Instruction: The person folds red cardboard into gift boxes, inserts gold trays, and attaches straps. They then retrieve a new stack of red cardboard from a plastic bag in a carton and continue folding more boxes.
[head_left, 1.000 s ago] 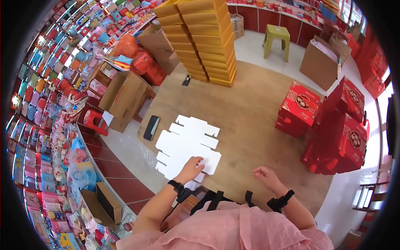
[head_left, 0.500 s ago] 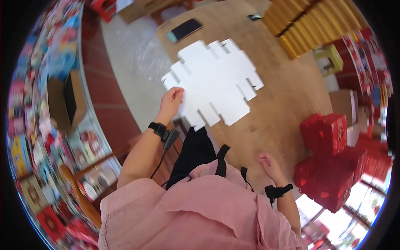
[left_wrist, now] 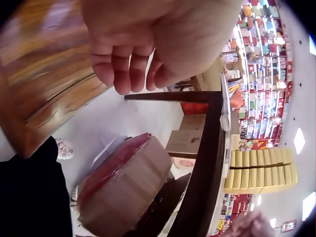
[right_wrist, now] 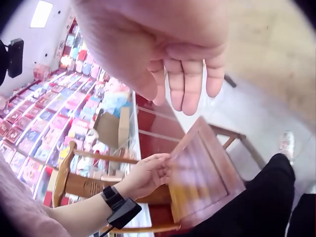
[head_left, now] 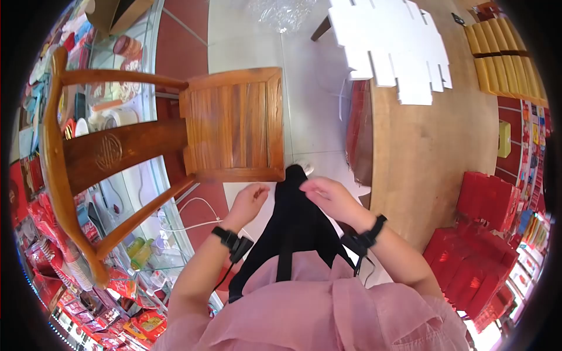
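Observation:
My left hand [head_left: 248,205] is held in the air beside the front corner of a wooden chair [head_left: 234,126], with nothing in its fingers. In the left wrist view its loosely bent fingers [left_wrist: 122,74] hang near the wooden seat. Over the black trousers, my right hand [head_left: 335,199] is in the air near the table's edge, likewise holding nothing. Its fingers [right_wrist: 190,86] extend loosely in the right wrist view. White die-cut card blanks [head_left: 386,35] lie flat on the wooden table [head_left: 421,152], away from both hands.
Red boxes [head_left: 468,263] are piled at the right, with stacked yellow boxes [head_left: 497,41] farther back on the table. A glass display counter [head_left: 155,257] runs behind the chair. Beneath the table is a brown carton [left_wrist: 128,192].
The view has turned left and down, bringing the chair into sight. My left hand has left the white card blanks; both hands are now closer together before the body.

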The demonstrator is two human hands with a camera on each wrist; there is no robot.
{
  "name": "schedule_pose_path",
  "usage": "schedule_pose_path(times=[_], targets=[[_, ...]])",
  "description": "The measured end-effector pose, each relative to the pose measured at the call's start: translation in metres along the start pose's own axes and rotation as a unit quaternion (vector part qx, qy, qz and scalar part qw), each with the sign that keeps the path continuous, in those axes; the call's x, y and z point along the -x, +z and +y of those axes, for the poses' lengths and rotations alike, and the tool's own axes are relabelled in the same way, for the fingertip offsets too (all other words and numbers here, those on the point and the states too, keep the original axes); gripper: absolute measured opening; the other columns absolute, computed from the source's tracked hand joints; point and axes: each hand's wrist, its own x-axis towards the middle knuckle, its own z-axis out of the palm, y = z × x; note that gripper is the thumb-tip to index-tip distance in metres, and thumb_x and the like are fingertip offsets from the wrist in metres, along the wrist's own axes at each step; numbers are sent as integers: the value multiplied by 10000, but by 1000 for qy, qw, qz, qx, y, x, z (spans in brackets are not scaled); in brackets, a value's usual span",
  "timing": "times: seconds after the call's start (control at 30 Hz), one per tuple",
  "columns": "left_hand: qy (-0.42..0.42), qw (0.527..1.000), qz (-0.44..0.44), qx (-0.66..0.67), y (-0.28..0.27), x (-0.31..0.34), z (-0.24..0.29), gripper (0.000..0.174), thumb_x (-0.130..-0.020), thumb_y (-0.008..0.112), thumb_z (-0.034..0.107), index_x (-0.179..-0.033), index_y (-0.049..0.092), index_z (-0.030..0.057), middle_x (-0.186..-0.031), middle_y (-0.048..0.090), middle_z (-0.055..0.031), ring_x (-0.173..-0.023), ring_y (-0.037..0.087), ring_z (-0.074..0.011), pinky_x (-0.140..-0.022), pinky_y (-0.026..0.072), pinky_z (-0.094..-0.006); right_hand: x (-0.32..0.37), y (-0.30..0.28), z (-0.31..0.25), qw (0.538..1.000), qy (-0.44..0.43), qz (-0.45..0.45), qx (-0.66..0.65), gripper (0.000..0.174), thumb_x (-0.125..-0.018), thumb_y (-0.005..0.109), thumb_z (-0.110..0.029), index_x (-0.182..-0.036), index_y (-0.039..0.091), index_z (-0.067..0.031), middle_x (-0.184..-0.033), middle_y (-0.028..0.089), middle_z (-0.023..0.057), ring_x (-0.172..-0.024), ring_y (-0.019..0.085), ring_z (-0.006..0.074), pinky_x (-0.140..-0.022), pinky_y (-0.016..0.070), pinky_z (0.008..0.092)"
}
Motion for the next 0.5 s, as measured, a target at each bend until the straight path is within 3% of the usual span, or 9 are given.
schedule_pose_path(times=[0.07, 0.17, 0.27, 0.37, 0.4, 0.43, 0.5], targets=[[-13, 1000, 0, 2, 0, 29, -28, 168, -868, 597, 98, -1008, 611, 6, -901, 629, -124, -809, 613, -212, -729, 485, -292, -42, 29, 23, 999, 9, -33, 8, 173, -874, 569, -51, -1041, 605, -23, -979, 632, 90, -923, 607, 191, -834, 471, 288], [-28, 1000, 6, -9, 2, 48, -53, 169, -869, 587, 92, -1014, 610, 8, -921, 622, -137, -817, 616, -237, -723, 488, -297, -91, 59, 87, 993, 118, -20, 15, 202, -849, 594, -63, -1048, 602, -31, -1017, 623, 109, -957, 594, 222, -853, 466, 312], [-35, 999, -5, -6, 4, 51, -70, 167, -874, 576, 88, -1019, 610, 15, -926, 614, -143, -808, 613, -257, -705, 489, -305, -111, 63, 175, 967, 131, 187, 114, 410, -801, 619, -74, -1191, 520, 5, -1224, 520, 226, -1158, 498, 342, -998, 386, 376], [-47, 998, -32, 8, 11, 43, -104, 156, -875, 580, 85, -1013, 613, 20, -894, 600, -130, -753, 604, -248, -659, 487, -304, -97, 36, 267, 879, 141, 423, 171, 561, -782, 611, -48, -1294, 408, 55, -1336, 424, 259, -1283, 369, 379, -1095, 275, 388], [-53, 998, -41, 20, 14, 38, -118, 157, -873, 583, 81, -1012, 612, 15, -889, 598, -127, -747, 603, -244, -655, 486, -305, -86, 22, 283, 837, 191, 464, 218, 583, -779, 614, -64, -1306, 398, 56, -1349, 410, 261, -1289, 360, 383, -1097, 272, 395], [-61, 996, -49, 32, 18, 33, -132, 158, -870, 586, 76, -1011, 612, 11, -883, 597, -124, -740, 602, -240, -652, 486, -305, -71, 8, 297, 790, 240, 499, 264, 605, -776, 617, -80, -1318, 387, 57, -1363, 396, 262, -1295, 350, 388, -1099, 269, 402], [-63, 994, -81, 47, 19, 16, -140, 153, -867, 585, 65, -1006, 610, 4, -877, 595, -126, -742, 603, -240, -649, 486, -307, -34, -32, 367, 732, 337, 469, 360, 624, -776, 616, -135, -1325, 383, 50, -1373, 381, 264, -1298, 347, 387, -1092, 286, 422]])
